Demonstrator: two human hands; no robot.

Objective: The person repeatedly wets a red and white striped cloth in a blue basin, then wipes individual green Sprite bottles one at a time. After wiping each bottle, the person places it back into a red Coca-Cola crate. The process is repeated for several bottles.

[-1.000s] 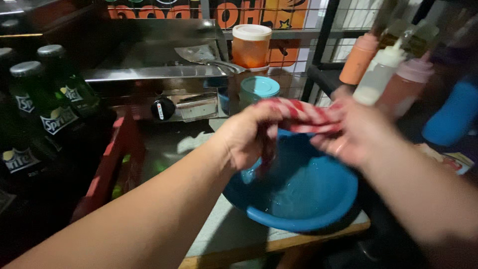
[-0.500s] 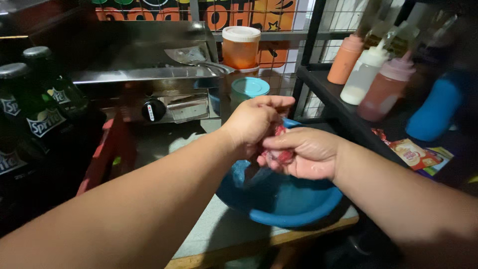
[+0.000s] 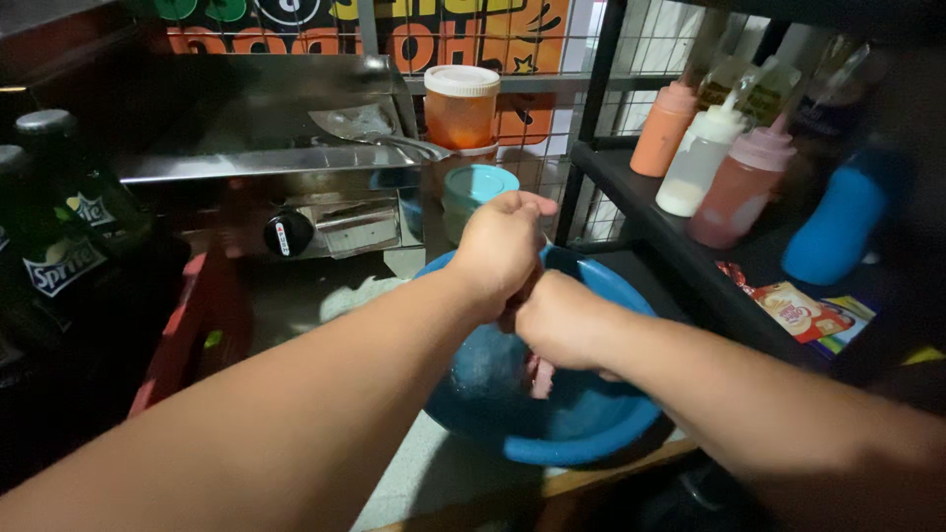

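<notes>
Both my hands are clenched together over a blue plastic basin on the counter. My left hand is fisted above, my right hand just below and right of it. Between them they squeeze a red and white cloth, of which only a small pinkish end shows hanging under my right hand into the basin. The basin's inside looks wet.
A steel griddle unit with a black knob stands behind. Green glass bottles crowd the left. An orange lidded jar and a teal-lidded tub sit at the back. Squeeze bottles and a blue bottle line a black shelf at right.
The cloth was stretched between my hands, then bunched up. Now both fists have closed tighter on it and sunk lower over the basin, hiding most of it.
</notes>
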